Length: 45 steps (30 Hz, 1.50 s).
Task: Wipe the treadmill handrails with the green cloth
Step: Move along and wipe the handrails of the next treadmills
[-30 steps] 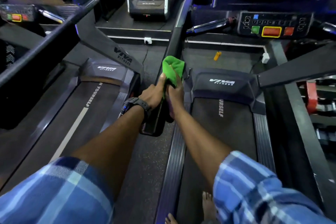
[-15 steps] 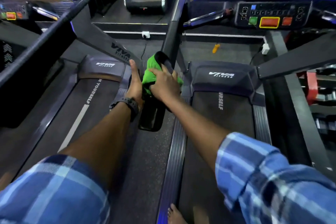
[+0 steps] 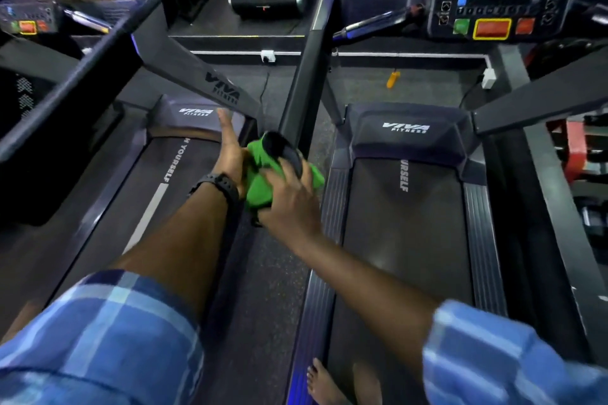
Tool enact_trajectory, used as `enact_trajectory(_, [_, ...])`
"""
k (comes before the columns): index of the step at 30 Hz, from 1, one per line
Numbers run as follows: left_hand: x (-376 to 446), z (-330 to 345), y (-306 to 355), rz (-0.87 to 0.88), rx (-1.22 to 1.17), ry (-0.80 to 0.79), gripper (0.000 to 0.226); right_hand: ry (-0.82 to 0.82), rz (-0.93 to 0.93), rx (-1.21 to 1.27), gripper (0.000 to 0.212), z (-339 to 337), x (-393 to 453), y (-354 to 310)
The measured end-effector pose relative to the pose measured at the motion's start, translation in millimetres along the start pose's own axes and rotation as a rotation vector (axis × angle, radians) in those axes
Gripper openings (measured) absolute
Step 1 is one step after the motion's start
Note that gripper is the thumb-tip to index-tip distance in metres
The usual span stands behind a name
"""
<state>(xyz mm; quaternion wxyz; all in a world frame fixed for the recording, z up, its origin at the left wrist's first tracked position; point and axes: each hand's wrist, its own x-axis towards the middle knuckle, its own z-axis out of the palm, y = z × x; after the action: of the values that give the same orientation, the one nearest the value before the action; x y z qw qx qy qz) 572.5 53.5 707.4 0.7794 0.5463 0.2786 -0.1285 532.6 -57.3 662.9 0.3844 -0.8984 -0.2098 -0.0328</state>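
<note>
The green cloth is wrapped round the near end of the black left handrail of the treadmill I stand on. My right hand grips the cloth from above, its fingers curled over the rail. The flat palm of my left hand presses against the left side of the cloth, fingers straight and pointing away from me. A black watch sits on that wrist. The tip of the rail is hidden under the cloth and my hands.
The console with green and red buttons is at the far right. The right handrail slants across the right side. A neighbouring treadmill's rail runs on the left. My bare foot stands on the deck edge.
The cloth and both hands slid down the handrail toward its near end. My right hand turned over the top of the rail, and my left hand opened flat beside the cloth.
</note>
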Motion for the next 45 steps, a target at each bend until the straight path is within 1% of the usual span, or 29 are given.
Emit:
enact_trajectory(2, [-3.9, -0.2, 2.4, -0.023, 0.062, 0.039, 0.118, -0.030, -0.169, 0.022, 0.053, 0.1, -35.2, 15.4])
enact_trajectory(5, [-7.4, 1.5, 3.8, -0.058, 0.091, 0.037, 0.120, -0.113, -0.393, 0.007, 0.061, -9.2, -26.9, 54.5])
enact_trajectory(6, [-8.0, 2.3, 3.9, -0.054, 0.079, 0.028, 0.121, -0.122, -0.400, 0.023, 0.060, -11.1, -14.9, 59.8])
enact_trajectory(7, [-7.2, 1.7, 2.7, -0.044, 0.064, 0.023, 0.122, -0.105, -0.340, 0.050, 0.056, -10.9, -3.3, 57.5])
enact_trajectory(10, [-3.3, 0.7, -0.6, -0.005, 0.074, 0.024, 0.118, 0.037, -0.006, 0.114, 0.052, 1.4, 5.9, 16.5])
enact_trajectory(11, [-2.1, 0.6, -0.2, 0.002, 0.099, 0.046, 0.114, 0.060, 0.016, 0.125, 0.053, 7.5, -4.3, 10.2])
enact_trajectory(12, [-0.9, 1.0, 1.6, 0.000, 0.139, 0.060, 0.113, 0.068, -0.028, 0.155, 0.054, 10.8, -18.9, 11.6])
enact_trajectory(14, [3.1, -0.5, 3.2, -0.009, 0.199, 0.076, 0.118, 0.047, -0.157, 0.286, 0.057, 13.9, -47.2, 30.4])
enact_trajectory(15, [4.9, -1.7, 3.7, -0.009, 0.218, 0.076, 0.123, 0.033, -0.174, 0.376, 0.060, 15.7, -52.8, 38.8])
enact_trajectory(16, [5.9, -1.2, 3.4, -0.011, 0.230, 0.089, 0.125, 0.043, -0.134, 0.468, 0.062, 18.5, -50.1, 40.9])
enact_trajectory(17, [8.7, -1.9, 1.5, -0.006, 0.277, 0.097, 0.123, 0.089, -0.037, 0.565, 0.064, 21.6, -40.7, 37.9])
enact_trajectory(19, [8.9, 2.5, -2.8, 0.045, 0.400, 0.096, 0.110, 0.217, 0.171, 0.737, 0.072, 25.6, -12.4, 25.1])
enact_trajectory(22, [4.6, 13.8, -9.0, 0.105, 0.402, 0.037, 0.094, 0.358, 0.253, 0.834, 0.075, 32.8, 6.0, 26.9])
enact_trajectory(24, [12.2, 18.7, -12.3, 0.117, 0.381, 0.025, 0.101, 0.387, 0.369, 0.943, 0.069, 32.6, 9.7, 31.0])
enact_trajectory(26, [7.9, 20.6, -15.0, 0.125, 0.317, -0.031, 0.103, 0.400, 0.546, 1.013, 0.063, 36.6, 6.4, 30.3])
enact_trajectory(28, [6.0, 20.0, -15.4, 0.134, 0.296, -0.078, 0.101, 0.372, 0.845, 1.044, 0.056, 48.6, -7.3, 26.6])
enact_trajectory(30, [8.3, 20.4, -16.2, 0.155, 0.297, -0.069, 0.099, 0.307, 1.072, 1.278, 0.053, 71.8, -25.5, 23.1])
enact_trajectory(32, [9.3, 17.4, -15.5, 0.177, 0.324, -0.068, 0.101, 0.235, 1.116, 1.575, 0.056, 91.7, -29.8, 22.5])
enact_trajectory(33, [11.2, 13.9, -15.3, 0.181, 0.338, -0.064, 0.104, 0.236, 1.145, 1.658, 0.059, 94.2, -24.8, 26.1])
enact_trajectory(35, [17.7, 6.2, -17.9, 0.169, 0.322, -0.089, 0.107, 0.185, 1.247, 1.723, 0.064, 78.7, -7.1, 24.4])
enact_trajectory(36, [17.6, 3.5, -19.3, 0.166, 0.320, -0.106, 0.108, 0.200, 1.220, 1.749, 0.058, 74.6, -5.3, 22.8])
enact_trajectory(37, [17.6, 1.2, -18.8, 0.167, 0.319, -0.115, 0.109, 0.253, 1.121, 1.760, 0.043, 67.5, -8.1, 17.4])
enact_trajectory(38, [17.1, 0.0, -19.0, 0.180, 0.323, -0.122, 0.109, 0.311, 1.074, 1.760, 0.028, 64.3, -13.2, 13.5])
enact_trajectory(39, [16.4, -0.1, -18.2, 0.190, 0.324, -0.132, 0.107, 0.346, 1.065, 1.744, 0.021, 68.2, -16.3, 14.5])
enact_trajectory(41, [19.3, -4.5, -19.3, 0.199, 0.334, -0.124, 0.101, 0.243, 1.045, 1.840, 0.024, 74.5, -22.8, 8.8])
enact_trajectory(42, [22.4, -4.8, -20.5, 0.194, 0.345, -0.117, 0.100, 0.241, 1.051, 1.800, 0.034, 72.7, -27.2, 0.2])
enact_trajectory(43, [28.6, -5.6, -22.9, 0.188, 0.365, -0.107, 0.101, 0.300, 1.105, 1.810, 0.045, 73.8, -26.1, -3.3])
enact_trajectory(44, [37.6, -7.8, -26.2, 0.186, 0.394, -0.091, 0.105, 0.435, 1.192, 1.751, 0.051, 74.2, -22.2, -7.4])
enact_trajectory(45, [44.2, -9.6, -28.1, 0.177, 0.434, -0.068, 0.110, 0.579, 1.199, 1.623, 0.050, 68.8, -19.8, -17.9])
